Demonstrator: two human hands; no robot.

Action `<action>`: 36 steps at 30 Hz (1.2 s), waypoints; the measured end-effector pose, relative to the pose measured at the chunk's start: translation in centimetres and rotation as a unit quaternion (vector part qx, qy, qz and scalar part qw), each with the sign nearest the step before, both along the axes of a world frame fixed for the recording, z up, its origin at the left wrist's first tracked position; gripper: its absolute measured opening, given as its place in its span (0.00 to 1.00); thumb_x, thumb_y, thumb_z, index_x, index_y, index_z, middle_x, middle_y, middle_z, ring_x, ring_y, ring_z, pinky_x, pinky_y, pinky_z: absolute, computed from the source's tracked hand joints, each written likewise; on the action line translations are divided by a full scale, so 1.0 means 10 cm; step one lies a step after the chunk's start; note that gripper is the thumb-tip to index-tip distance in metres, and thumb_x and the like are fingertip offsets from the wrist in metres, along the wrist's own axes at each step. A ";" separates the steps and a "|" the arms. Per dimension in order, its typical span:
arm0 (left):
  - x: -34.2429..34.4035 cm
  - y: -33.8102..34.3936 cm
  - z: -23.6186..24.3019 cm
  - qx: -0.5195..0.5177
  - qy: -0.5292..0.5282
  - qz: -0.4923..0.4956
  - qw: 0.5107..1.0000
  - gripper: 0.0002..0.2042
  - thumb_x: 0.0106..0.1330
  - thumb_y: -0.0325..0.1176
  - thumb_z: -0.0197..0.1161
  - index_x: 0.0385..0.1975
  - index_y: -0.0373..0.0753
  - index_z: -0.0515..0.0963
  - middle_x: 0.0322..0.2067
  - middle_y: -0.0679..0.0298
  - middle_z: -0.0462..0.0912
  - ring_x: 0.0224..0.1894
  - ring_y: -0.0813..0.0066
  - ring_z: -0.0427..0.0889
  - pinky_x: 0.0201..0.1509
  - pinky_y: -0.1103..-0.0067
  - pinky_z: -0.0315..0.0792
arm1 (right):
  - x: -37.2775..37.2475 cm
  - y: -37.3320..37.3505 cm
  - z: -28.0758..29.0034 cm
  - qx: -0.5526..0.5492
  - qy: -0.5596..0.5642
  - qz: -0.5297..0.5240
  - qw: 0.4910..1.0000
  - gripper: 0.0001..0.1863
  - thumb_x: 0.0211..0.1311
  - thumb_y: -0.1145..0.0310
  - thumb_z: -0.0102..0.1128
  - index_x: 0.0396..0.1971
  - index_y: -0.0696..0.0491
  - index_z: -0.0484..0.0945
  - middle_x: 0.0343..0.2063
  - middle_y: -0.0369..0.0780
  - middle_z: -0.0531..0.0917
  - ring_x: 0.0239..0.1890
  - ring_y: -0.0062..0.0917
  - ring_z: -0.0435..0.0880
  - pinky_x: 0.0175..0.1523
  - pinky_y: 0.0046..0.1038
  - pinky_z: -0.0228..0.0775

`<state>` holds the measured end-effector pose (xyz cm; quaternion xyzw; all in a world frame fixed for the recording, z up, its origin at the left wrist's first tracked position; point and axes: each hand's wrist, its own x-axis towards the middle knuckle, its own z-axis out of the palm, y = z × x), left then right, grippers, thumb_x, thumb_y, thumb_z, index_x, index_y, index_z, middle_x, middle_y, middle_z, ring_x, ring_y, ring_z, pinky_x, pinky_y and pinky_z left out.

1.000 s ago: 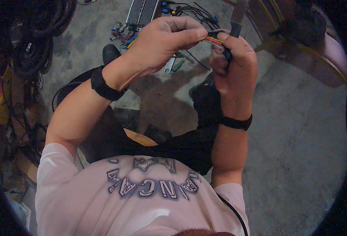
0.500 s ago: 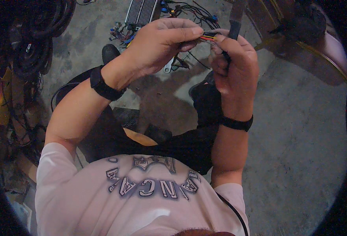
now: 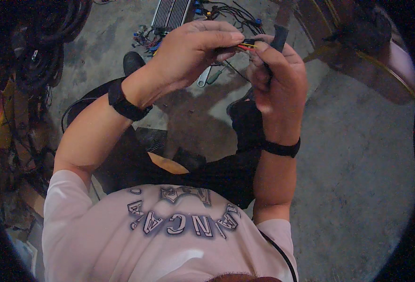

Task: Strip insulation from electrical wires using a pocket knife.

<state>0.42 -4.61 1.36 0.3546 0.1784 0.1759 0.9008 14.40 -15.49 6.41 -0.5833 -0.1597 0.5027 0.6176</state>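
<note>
1 finned box point(image 3: 170, 14), screwdriver point(image 3: 213, 78), left hand point(image 3: 195, 47) overlapping cables point(image 3: 146, 40)

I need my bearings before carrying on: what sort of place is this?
Likely a repair workshop or garage: a finned metal box and tangled wiring sit on a grey, concrete-looking floor, with a green-handled tool lying there too.
</note>
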 end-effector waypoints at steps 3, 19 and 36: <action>-0.03 -0.04 0.02 -0.022 -0.023 -0.006 0.999 0.11 0.66 0.34 0.61 0.41 0.33 0.80 0.38 0.63 0.82 0.41 0.78 0.79 0.43 0.83 0.69 | -0.04 -0.05 -0.01 0.023 0.012 0.001 1.000 0.08 0.58 0.72 0.61 0.36 0.60 0.77 0.19 0.31 0.73 0.13 0.10 0.65 0.15 0.14 0.51; 0.00 -0.01 0.09 0.187 0.147 -0.004 0.971 0.10 0.66 0.38 0.63 0.35 0.37 0.81 0.30 0.72 0.78 0.32 0.86 0.71 0.38 0.85 0.65 | 0.13 -0.09 0.01 -0.005 -0.249 0.028 0.968 0.08 0.56 0.69 0.64 0.30 0.58 0.82 0.20 0.28 0.77 0.20 0.10 0.70 0.24 0.16 0.58; 0.04 -0.03 0.07 0.201 0.136 0.019 0.970 0.12 0.65 0.40 0.64 0.29 0.37 0.81 0.20 0.75 0.71 0.25 0.88 0.65 0.29 0.86 0.57 | 0.09 -0.06 0.01 -0.010 -0.043 -0.002 0.999 0.07 0.54 0.71 0.64 0.30 0.59 0.81 0.15 0.28 0.73 0.15 0.11 0.66 0.20 0.16 0.51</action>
